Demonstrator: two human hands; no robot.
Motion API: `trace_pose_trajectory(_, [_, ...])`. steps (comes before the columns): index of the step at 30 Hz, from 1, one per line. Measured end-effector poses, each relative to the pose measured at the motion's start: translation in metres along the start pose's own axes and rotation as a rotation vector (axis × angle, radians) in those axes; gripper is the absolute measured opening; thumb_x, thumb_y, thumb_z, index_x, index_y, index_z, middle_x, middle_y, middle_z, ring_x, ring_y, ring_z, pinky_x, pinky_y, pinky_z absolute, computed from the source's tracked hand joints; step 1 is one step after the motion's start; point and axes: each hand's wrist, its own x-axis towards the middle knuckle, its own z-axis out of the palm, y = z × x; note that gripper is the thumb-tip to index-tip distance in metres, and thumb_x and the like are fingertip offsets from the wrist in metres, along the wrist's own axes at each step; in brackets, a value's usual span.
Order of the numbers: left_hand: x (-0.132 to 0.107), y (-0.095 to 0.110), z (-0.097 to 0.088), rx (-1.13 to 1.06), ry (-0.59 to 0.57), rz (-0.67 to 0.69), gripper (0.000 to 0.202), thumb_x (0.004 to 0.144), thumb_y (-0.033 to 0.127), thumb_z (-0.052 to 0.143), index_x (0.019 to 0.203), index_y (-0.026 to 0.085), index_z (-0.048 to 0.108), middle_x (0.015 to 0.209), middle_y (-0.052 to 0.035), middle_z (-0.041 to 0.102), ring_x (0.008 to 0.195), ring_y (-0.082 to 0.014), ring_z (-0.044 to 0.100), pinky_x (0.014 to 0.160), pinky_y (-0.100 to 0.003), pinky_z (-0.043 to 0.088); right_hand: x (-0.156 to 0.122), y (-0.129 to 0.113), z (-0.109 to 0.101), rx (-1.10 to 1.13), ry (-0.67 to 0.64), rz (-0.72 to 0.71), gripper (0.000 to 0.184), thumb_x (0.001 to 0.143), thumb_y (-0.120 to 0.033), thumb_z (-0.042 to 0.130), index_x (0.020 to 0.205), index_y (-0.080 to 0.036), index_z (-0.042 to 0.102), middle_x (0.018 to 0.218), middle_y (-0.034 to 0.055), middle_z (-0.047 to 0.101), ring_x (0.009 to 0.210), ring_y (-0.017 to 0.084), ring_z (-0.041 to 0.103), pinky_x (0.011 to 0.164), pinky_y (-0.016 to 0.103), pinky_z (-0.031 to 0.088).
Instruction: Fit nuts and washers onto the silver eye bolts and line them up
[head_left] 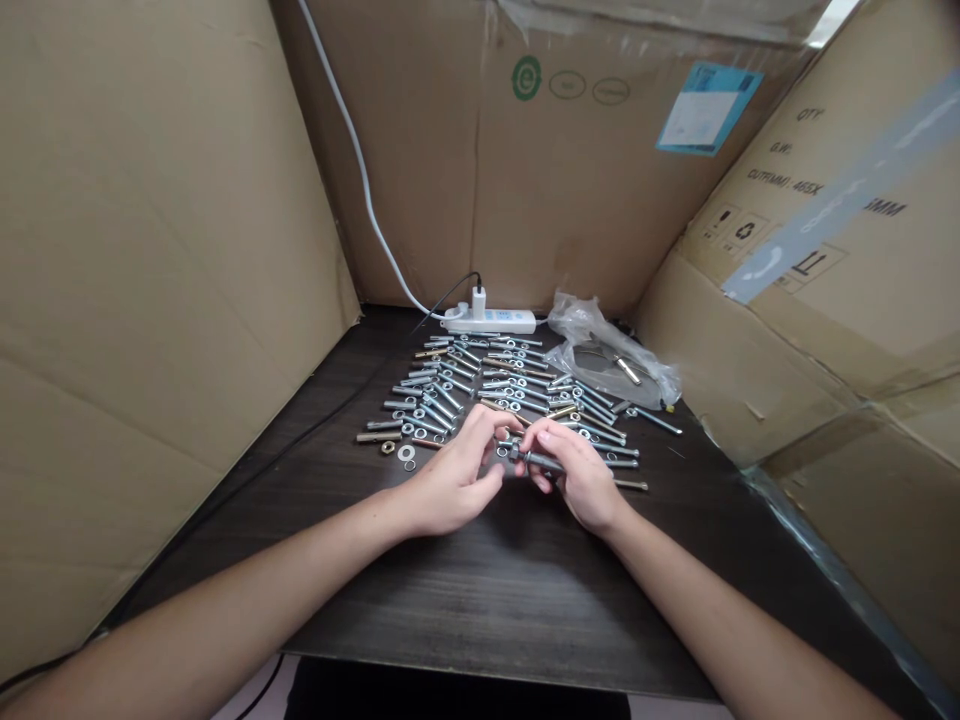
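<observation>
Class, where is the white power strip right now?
In the head view, the power strip lies beyond the bolts, near the back cardboard wall, left of the plastic bag.

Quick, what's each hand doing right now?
Left hand: open, loosely curled, nothing visibly held.
Right hand: closed, holding a metal bolt.

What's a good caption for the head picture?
Right hand holds a metal bolt, left hand close by, more bolts beyond.
</observation>
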Motion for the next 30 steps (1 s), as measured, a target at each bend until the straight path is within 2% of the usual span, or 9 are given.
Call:
trace_pose_trajectory(2, [-0.0004,0.0004,-0.0007,0.016,0.032,-0.008,0.031,0.085,0.019,0.047,0.116,0.019,0.043,0.108,-0.0068,0.05,0.09,-0.0162,0.05,0.076,-0.029,0.046,0.0,0.0003,0.0004,-0.002,-0.004,0.003,0.026,0.09,-0.04,0.046,0.082,-0.017,0.056,0.067,0.0019,0.06,0.048,0.01,0.044,0.044,0.022,0.033])
trace_pose_trajectory(4, [0.0004,-0.0005,-0.0009,0.025,0.01,-0.034,0.017,0.091,0.024,0.041,0.105,0.018,0.048,0.101,-0.0052,0.053,0.089,-0.0159,0.051,0.079,-0.029,0.045,-0.0003,0.0005,0.0009,0.0,-0.011,0.003,0.024,0.089,-0.039,0.048,0.082,-0.017,0.056,0.067,0.0017,0.06,0.048,0.01,0.044,0.044,0.022,0.033])
trace_pose_trajectory(5, [0.0011,-0.0012,-0.0006,0.028,-0.018,-0.037,0.017,0.094,0.026,0.036,0.097,0.018,0.05,0.096,-0.0042,0.054,0.087,-0.0155,0.052,0.08,-0.029,0.044,-0.0004,0.0007,0.0009,0.003,-0.015,0.003,0.023,0.089,-0.038,0.049,0.083,-0.017,0.055,0.067,0.0015,0.06,0.048,0.009,0.044,0.044,0.021,0.033])
trace_pose_trajectory(7, [0.0023,-0.0027,0.0002,0.032,-0.077,-0.027,0.028,0.097,0.028,0.029,0.085,0.017,0.052,0.087,-0.0028,0.056,0.084,-0.0149,0.053,0.081,-0.029,0.042,-0.0002,0.0013,0.0005,0.005,-0.021,0.006,0.02,0.086,-0.037,0.054,0.085,-0.017,0.054,0.067,0.0009,0.06,0.047,0.008,0.043,0.043,0.02,0.031])
trace_pose_trajectory(9, [0.003,-0.0037,0.001,0.04,-0.096,-0.014,0.033,0.097,0.029,0.027,0.081,0.017,0.052,0.084,-0.0025,0.056,0.083,-0.0146,0.053,0.08,-0.028,0.042,0.0003,0.0022,-0.0005,-0.002,-0.033,0.011,0.02,0.083,-0.036,0.058,0.087,-0.017,0.053,0.067,0.0001,0.06,0.045,0.007,0.042,0.043,0.019,0.03])
trace_pose_trajectory(15, [0.0034,-0.0058,0.0012,0.119,-0.065,-0.021,0.031,0.097,0.03,0.03,0.078,0.017,0.05,0.081,-0.0017,0.053,0.076,-0.0138,0.049,0.072,-0.027,0.041,0.0013,0.0037,-0.0024,-0.066,-0.048,0.044,0.025,0.082,-0.04,0.061,0.088,-0.017,0.051,0.061,-0.002,0.058,0.043,0.007,0.041,0.041,0.018,0.028])
trace_pose_trajectory(18, [0.0037,-0.0071,0.001,0.152,-0.057,-0.015,0.03,0.097,0.031,0.03,0.075,0.017,0.046,0.078,-0.0006,0.05,0.073,-0.0131,0.046,0.068,-0.026,0.039,0.0008,0.0037,-0.0027,-0.089,-0.014,0.056,0.027,0.081,-0.042,0.064,0.085,-0.018,0.052,0.05,-0.008,0.043,0.041,0.006,0.03,0.04,0.017,0.021])
trace_pose_trajectory(21, [0.0038,-0.0077,0.0011,0.167,-0.052,-0.004,0.03,0.097,0.032,0.03,0.074,0.018,0.043,0.077,-0.0002,0.049,0.072,-0.0129,0.046,0.067,-0.026,0.038,0.0008,0.0035,-0.0031,-0.12,-0.022,0.086,0.028,0.081,-0.044,0.063,0.082,-0.017,0.053,0.048,-0.0095,0.031,0.042,0.005,0.022,0.04,0.018,0.015])
trace_pose_trajectory(30, [0.0015,-0.0053,0.0005,0.213,-0.052,0.028,0.02,0.096,0.03,0.033,0.089,0.018,0.048,0.088,-0.0022,0.053,0.081,-0.0148,0.05,0.074,-0.028,0.04,0.0021,0.0021,-0.0042,-0.15,-0.027,0.095,0.029,0.082,-0.044,0.061,0.075,-0.016,0.059,0.05,-0.0073,0.032,0.044,0.006,0.023,0.044,0.021,0.02])
